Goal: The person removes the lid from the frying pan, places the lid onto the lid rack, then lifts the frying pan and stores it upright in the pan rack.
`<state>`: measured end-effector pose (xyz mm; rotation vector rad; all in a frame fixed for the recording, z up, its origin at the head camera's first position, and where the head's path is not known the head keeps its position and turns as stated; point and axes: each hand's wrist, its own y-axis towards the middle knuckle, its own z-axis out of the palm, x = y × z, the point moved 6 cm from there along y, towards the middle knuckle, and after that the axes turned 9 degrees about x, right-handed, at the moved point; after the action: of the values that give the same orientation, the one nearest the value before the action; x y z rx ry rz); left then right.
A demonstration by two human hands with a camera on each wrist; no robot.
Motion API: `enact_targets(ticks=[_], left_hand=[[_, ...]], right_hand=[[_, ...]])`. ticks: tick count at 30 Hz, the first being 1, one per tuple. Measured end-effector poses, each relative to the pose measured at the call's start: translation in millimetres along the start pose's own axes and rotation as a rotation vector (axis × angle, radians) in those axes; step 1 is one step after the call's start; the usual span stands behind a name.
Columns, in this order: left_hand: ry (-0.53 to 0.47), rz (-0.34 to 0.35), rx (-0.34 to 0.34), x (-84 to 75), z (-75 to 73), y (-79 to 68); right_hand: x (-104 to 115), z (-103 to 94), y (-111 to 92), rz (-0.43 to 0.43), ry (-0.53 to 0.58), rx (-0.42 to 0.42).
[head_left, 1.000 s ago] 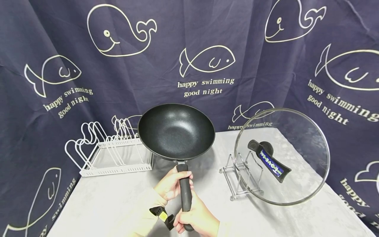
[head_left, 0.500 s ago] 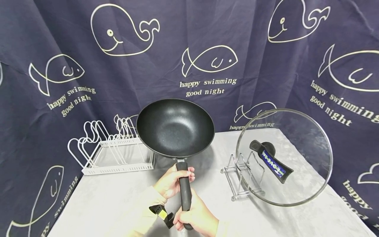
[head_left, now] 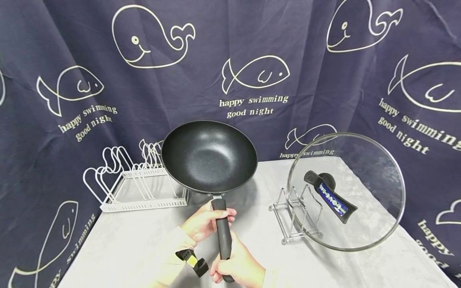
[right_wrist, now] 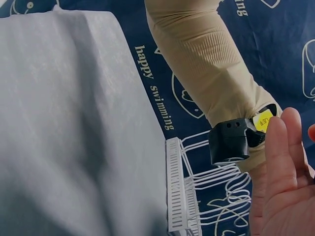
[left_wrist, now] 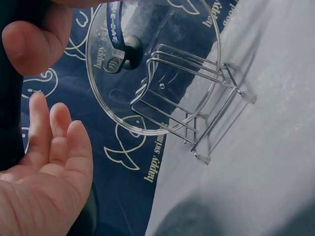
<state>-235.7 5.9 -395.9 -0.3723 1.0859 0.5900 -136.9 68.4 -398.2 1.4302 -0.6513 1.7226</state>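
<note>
At our left, a white rack (head_left: 144, 206) stands on the pale table (head_left: 264, 228), before a dark blue curtain (head_left: 252, 24) printed with fish and whales. Next comes the black wrist device (head_left: 192, 262) with its yellow label. Our left hand (head_left: 201, 222) holds the upper part of the pan's handle (head_left: 224, 236) loosely, thumb laid across the top and fingers reaching out underneath. The pan (head_left: 209, 158) is raised above the table in the middle, tilted so we look into its bowl. Our right hand (head_left: 241, 264) is closed around the handle's lower end. To the right, a metal wire stand (left_wrist: 213, 119) carries the glass lid (head_left: 374, 188) on edge, its black knob and handle facing us.
</note>
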Motion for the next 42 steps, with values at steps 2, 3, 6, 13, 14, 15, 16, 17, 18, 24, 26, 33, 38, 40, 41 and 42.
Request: enact_targets(ticks=[2, 3, 6, 13, 14, 15, 16, 17, 18, 24, 26, 33, 38, 40, 41, 42], left_hand=[[0.003, 0.010, 0.015, -1.3, 0.5, -0.4], [0.005, 0.014, 0.024, -2.1, 1.1, -0.4], [0.010, 0.022, 0.043, -4.4, 3.3, -0.7], [0.033, 0.034, 0.038, -10.8, 6.6, -2.0], [0.038, 0.041, 0.036, -11.9, 6.7, -2.4], [0.044, 0.049, 0.037, -13.0, 6.7, -2.9], [0.050, 0.055, 0.037, -13.9, 6.8, -3.4], [0.058, 0.060, 0.040, -14.8, 7.1, -4.0], [0.067, 0.065, 0.042, -15.7, 7.2, -4.6], [0.102, 0.085, 0.036, -19.0, 7.1, -5.9], [0.105, 0.088, 0.033, -18.5, 6.4, -6.1], [0.146, 0.079, -0.015, -13.4, 3.3, -7.4], [0.156, 0.059, -0.095, -15.4, 1.4, -8.5], [0.166, 0.058, -0.115, -17.4, 1.3, -8.5], [0.173, 0.059, -0.121, -18.4, 1.4, -8.5], [0.180, 0.063, -0.121, -19.7, 1.8, -8.6]], right_hand=[[0, 0.8, 1, -0.013, 0.007, 0.004], [0, 1.6, 1, -0.023, 0.018, 0.009], [-1, 4.1, 2, -0.045, 0.065, 0.020], [-2, 5.1, 2, -0.099, 0.097, 0.057], [-2, 4.5, 2, -0.113, 0.081, 0.069], [-2, 4.0, 1, -0.129, 0.062, 0.082], [-2, 3.4, 1, -0.148, 0.041, 0.095], [-2, 2.7, 1, -0.163, 0.026, 0.107], [-3, 2.2, 1, -0.176, 0.022, 0.120], [-6, -0.8, 1, -0.207, 0.035, 0.146], [-6, -1.4, 2, -0.208, 0.033, 0.149], [-11, -6.2, 3, -0.158, 0.005, 0.170], [-12, -10.3, 5, -0.080, -0.003, 0.183], [-12, -13.0, 6, -0.050, -0.017, 0.185], [-13, -14.4, 6, -0.035, -0.021, 0.186], [-13, -15.6, 6, -0.022, -0.025, 0.188]])
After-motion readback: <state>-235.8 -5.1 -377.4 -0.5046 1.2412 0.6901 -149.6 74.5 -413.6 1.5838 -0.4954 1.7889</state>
